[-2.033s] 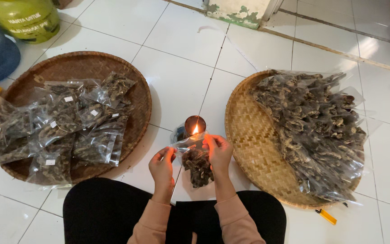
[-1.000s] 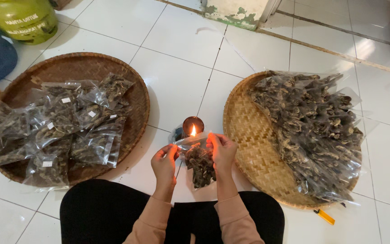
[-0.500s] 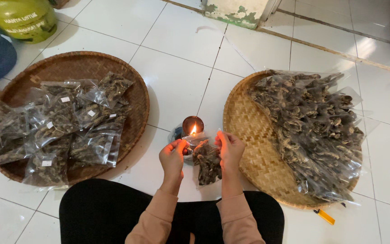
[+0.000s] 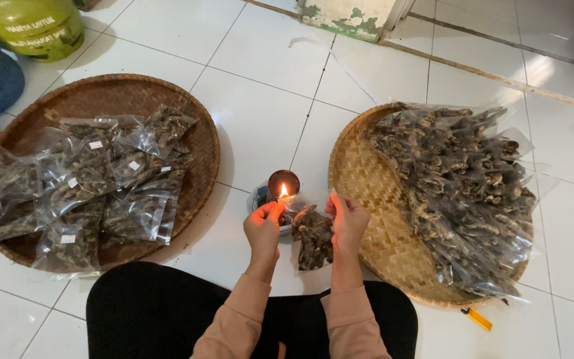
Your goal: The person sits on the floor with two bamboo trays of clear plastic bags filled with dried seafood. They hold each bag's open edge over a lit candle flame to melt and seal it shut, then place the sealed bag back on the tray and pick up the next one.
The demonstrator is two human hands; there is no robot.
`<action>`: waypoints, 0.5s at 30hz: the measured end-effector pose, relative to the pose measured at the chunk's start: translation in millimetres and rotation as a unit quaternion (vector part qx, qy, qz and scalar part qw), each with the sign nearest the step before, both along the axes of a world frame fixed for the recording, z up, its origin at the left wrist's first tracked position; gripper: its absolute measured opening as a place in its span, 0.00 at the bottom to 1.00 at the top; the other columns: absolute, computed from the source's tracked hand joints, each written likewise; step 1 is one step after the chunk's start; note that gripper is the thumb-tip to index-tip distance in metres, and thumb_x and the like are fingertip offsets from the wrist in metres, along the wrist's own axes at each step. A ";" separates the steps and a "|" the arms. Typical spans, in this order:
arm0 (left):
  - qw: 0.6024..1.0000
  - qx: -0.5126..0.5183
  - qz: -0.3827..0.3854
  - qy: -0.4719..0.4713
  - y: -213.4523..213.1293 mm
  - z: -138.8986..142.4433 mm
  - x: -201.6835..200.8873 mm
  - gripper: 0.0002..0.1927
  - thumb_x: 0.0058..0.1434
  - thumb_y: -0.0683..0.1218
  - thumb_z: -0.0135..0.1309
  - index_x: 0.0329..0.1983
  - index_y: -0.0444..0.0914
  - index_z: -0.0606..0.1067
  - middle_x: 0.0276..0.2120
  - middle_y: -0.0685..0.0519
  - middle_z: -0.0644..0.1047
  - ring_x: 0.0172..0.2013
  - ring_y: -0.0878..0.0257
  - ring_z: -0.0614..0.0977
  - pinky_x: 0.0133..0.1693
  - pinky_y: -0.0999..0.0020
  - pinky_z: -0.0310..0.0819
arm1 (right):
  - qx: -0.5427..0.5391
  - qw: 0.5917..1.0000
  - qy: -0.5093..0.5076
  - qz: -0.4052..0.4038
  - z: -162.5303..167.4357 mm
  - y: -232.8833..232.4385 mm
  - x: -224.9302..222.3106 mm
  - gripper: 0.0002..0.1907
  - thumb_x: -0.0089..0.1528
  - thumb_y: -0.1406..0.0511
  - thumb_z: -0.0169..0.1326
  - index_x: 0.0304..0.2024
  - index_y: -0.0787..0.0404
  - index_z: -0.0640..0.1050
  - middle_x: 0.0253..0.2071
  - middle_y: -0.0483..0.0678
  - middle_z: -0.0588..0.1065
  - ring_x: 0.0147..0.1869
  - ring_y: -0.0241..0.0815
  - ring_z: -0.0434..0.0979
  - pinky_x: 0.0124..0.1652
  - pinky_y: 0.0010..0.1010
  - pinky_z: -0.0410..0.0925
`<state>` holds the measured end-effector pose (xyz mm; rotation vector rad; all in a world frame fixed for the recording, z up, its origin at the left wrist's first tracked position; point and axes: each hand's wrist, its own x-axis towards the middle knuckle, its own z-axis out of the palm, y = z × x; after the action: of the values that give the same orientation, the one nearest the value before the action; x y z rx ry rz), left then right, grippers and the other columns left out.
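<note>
My left hand (image 4: 263,226) and my right hand (image 4: 348,219) pinch the top edge of a small clear plastic bag (image 4: 313,240) filled with dark dried pieces. The bag hangs between both hands, its upper edge held close to the flame of a small lit candle (image 4: 284,186) that stands on the white tiled floor just beyond my fingers. My knees in black trousers and my tan sleeves fill the bottom of the head view.
A dark round woven tray (image 4: 187,113) on the left holds several filled bags with small labels. A lighter woven tray (image 4: 360,179) on the right carries a heap of bagged dried pieces (image 4: 460,186). A green gas cylinder (image 4: 31,26) stands far left. An orange cutter (image 4: 478,319) lies near the right tray.
The bag has turned and shifted slightly right between my hands, and its top edge sits lower beside the flame. The view has drifted a little.
</note>
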<state>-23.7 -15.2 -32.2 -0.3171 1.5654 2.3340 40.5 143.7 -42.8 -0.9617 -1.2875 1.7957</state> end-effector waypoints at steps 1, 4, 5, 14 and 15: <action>1.000 -0.006 0.001 -0.001 1.0 0.5 0.5 0.06 0.58 0.40 0.63 0.33 0.30 0.82 0.28 0.54 0.80 0.27 0.68 0.75 0.32 0.73 0.70 | -0.004 1.000 0.004 -0.003 0.2 0.5 0.6 0.07 0.60 0.66 0.62 0.33 0.66 0.82 0.27 0.46 0.79 0.27 0.34 0.76 0.27 0.24 0.65; 1.000 -0.002 0.001 0.004 3.9 1.8 1.7 0.07 0.58 0.41 0.62 0.34 0.30 0.83 0.28 0.53 0.81 0.28 0.68 0.77 0.33 0.73 0.72 | 0.006 1.000 0.004 -0.010 1.4 1.5 3.0 0.07 0.61 0.67 0.63 0.32 0.66 0.82 0.27 0.46 0.79 0.27 0.35 0.76 0.27 0.24 0.65; 1.000 0.002 0.000 0.008 4.8 2.2 2.0 0.07 0.58 0.41 0.61 0.34 0.30 0.83 0.29 0.53 0.82 0.28 0.68 0.78 0.34 0.73 0.72 | 0.013 1.000 0.001 -0.012 1.9 1.7 3.8 0.08 0.61 0.67 0.63 0.32 0.66 0.82 0.27 0.46 0.79 0.27 0.35 0.76 0.27 0.25 0.64; 1.000 -0.009 0.004 0.002 6.5 6.3 4.2 0.07 0.58 0.41 0.62 0.35 0.30 0.83 0.30 0.53 0.82 0.29 0.68 0.77 0.34 0.73 0.71 | 0.003 1.000 0.003 -0.013 8.9 0.7 6.1 0.07 0.61 0.67 0.62 0.32 0.66 0.82 0.27 0.45 0.78 0.27 0.34 0.75 0.27 0.24 0.65; 1.000 -0.015 0.004 -0.005 6.0 6.2 3.9 0.07 0.58 0.41 0.62 0.35 0.30 0.83 0.30 0.53 0.82 0.29 0.67 0.77 0.33 0.73 0.71 | -0.001 1.000 0.003 -0.013 9.4 0.0 5.7 0.07 0.61 0.67 0.62 0.32 0.66 0.82 0.27 0.45 0.78 0.27 0.34 0.76 0.27 0.24 0.65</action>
<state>-19.8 -9.2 -26.0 -0.3432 1.5984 2.3132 46.2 143.7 -33.3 -0.9700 -1.2639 1.7785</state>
